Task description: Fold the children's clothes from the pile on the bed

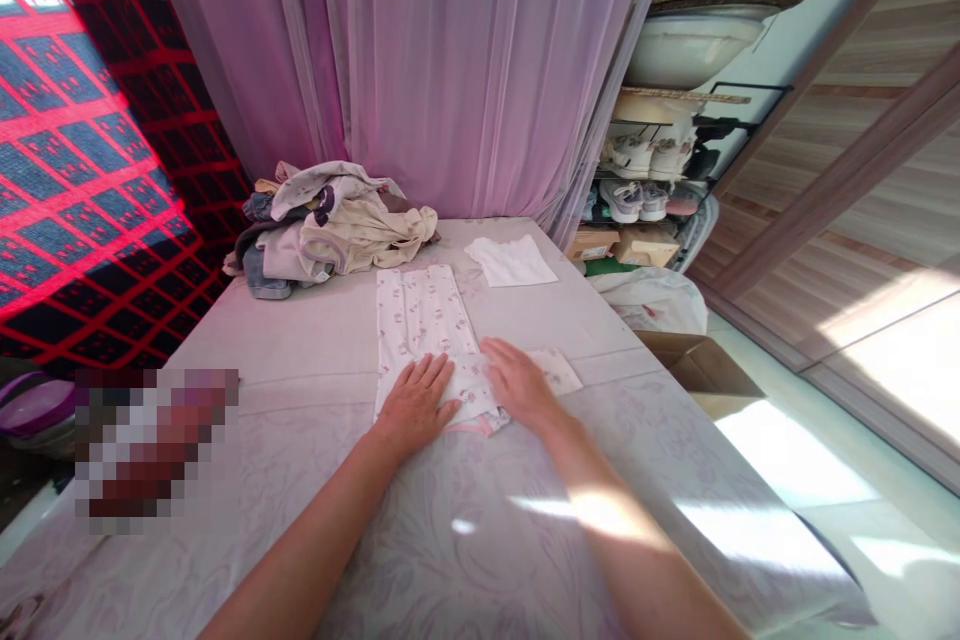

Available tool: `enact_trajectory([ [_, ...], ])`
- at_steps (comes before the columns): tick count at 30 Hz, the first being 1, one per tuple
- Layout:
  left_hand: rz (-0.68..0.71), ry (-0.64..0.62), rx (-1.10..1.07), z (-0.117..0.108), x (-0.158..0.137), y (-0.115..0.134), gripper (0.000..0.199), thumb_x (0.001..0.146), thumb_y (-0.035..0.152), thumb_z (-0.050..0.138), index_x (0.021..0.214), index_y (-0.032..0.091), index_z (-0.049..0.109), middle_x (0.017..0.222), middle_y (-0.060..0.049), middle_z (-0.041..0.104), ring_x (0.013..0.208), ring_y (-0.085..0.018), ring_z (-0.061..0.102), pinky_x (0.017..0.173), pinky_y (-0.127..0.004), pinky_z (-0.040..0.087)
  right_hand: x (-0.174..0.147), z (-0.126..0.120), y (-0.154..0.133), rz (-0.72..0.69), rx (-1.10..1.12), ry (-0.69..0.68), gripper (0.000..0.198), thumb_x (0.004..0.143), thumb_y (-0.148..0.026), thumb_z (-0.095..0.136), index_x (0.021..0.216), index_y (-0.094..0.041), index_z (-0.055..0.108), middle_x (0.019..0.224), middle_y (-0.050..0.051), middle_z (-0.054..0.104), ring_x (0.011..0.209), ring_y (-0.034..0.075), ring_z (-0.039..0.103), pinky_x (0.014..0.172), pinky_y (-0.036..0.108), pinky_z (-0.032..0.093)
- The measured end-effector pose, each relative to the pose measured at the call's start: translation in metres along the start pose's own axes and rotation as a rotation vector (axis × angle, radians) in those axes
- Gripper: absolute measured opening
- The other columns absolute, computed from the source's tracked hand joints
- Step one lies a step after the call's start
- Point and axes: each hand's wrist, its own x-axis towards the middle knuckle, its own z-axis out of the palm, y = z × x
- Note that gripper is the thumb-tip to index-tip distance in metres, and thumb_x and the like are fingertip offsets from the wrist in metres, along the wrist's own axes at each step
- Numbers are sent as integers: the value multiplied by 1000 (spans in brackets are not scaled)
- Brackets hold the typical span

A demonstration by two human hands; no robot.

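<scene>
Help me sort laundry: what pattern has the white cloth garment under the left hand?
The garment has small pinkish motifs, best in head view.

wide bed-like surface (435,580), pale lilac-grey cloth cover (645,405) with swirly print, fills centre and bottom of frame; sun patches (757,532) lower right. on it: heaped mixed clothes (337,235), beige, grey, denim-blue, upper left of centre; small folded plain white fabric piece (514,262), just right of centre; white printed garment (420,310) with pink trim (472,428), mid-frame.
</scene>
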Motion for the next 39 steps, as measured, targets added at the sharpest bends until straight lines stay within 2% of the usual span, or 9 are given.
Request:
enact_trajectory([
  [3, 16, 27, 26, 1, -1, -1, 61, 94, 53, 37, 145, 19, 39, 150, -10, 40, 138, -29, 36, 112, -46, 30, 6, 17, -30, -68, 24, -243, 51, 98, -35, 25, 145, -18, 39, 151, 8, 38, 140, 19, 30, 115, 43, 22],
  [6, 26, 27, 33, 1, -1, -2, 64, 93, 55, 37, 144, 17, 40, 150, -11, 40, 138, -29, 36, 112, -47, 30, 4, 18, -31, 2, -26, -343, 57, 98, -40, 23, 149, -16, 29, 156, 8, 25, 144, 19, 19, 117, 47, 14],
  [12, 13, -12, 9, -3, -1, -3, 70, 90, 61, 39, 145, 17, 39, 151, -10, 37, 140, -29, 33, 113, -46, 28, -21, -4, 24, 201, -205, -350, 58, 98, -41, 19, 150, -17, 28, 158, 6, 20, 145, 19, 15, 118, 47, 9],
  [16, 5, -56, -7, -5, 0, -3, 71, 89, 62, 40, 146, 19, 38, 153, -9, 34, 141, -29, 29, 114, -46, 25, -32, -13, 54, 372, -312, -320, 57, 97, -39, 21, 150, -20, 27, 158, 5, 19, 145, 21, 16, 116, 51, 14],
  [18, 7, -76, -12, -7, 0, -3, 69, 89, 62, 40, 146, 23, 38, 154, -8, 33, 142, -29, 29, 114, -47, 25, -33, -14, 60, 394, -334, -310, 56, 97, -38, 22, 150, -21, 27, 158, 4, 19, 145, 21, 16, 115, 52, 16],
  [24, -9, -97, -35, -10, 1, 1, 49, 96, 52, 32, 141, 37, 43, 155, -3, 32, 142, -29, 28, 112, -51, 25, -37, -11, 62, 345, -322, -208, 52, 97, -36, 27, 147, -21, 34, 156, 5, 26, 143, 22, 22, 114, 53, 19],
  [29, 76, -82, -15, -11, -6, 14, 48, 98, 47, 29, 142, 32, 42, 154, -5, 35, 141, -27, 30, 113, -51, 26, -39, -14, 41, 211, -213, -43, 43, 97, -27, 33, 136, -24, 50, 149, 7, 42, 137, 23, 33, 113, 54, 18],
  [34, 111, -18, -17, -13, -14, 25, 53, 95, 51, 36, 141, 25, 44, 151, -8, 38, 140, -28, 33, 113, -49, 29, -34, -5, -2, -116, 32, 19, 25, 90, -24, 51, 107, -25, 69, 115, 5, 66, 109, 19, 55, 96, 37, 40],
  [39, 102, -26, -111, -17, -19, 23, 44, 95, 42, 44, 135, 25, 52, 144, -6, 49, 135, -27, 41, 111, -47, 34, -38, 8, -9, -116, 168, 71, 11, 84, -17, 61, 81, -22, 69, 92, 2, 68, 92, 17, 58, 81, 32, 41],
])
